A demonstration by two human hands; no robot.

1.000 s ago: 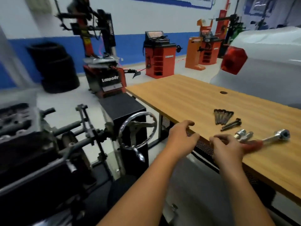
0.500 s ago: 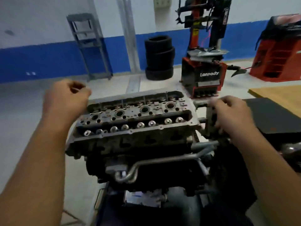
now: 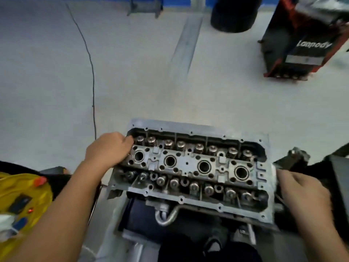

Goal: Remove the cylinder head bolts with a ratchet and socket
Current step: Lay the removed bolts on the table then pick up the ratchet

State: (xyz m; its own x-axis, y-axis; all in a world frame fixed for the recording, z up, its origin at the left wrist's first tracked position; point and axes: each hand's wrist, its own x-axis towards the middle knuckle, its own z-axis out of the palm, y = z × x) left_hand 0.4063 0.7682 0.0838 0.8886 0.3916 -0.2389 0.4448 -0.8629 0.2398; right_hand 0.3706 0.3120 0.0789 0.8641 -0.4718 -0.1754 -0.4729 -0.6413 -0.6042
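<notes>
Grey workshop floor fills upper frame. View now swung from bench to cylinder head (image 3: 190, 167); left hand (image 3: 108, 148) and right hand (image 3: 300, 193) grip its ends, ratchet left behind, probably bolts already out.

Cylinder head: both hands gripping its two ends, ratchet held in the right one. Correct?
Not quite. In the head view the left hand and right hand do grip the two ends of the cylinder head, but the right one holds no ratchet; no ratchet is in view at all.

grey cylinder head (image 3: 190, 167), face up, valvetrain exposed
</notes>
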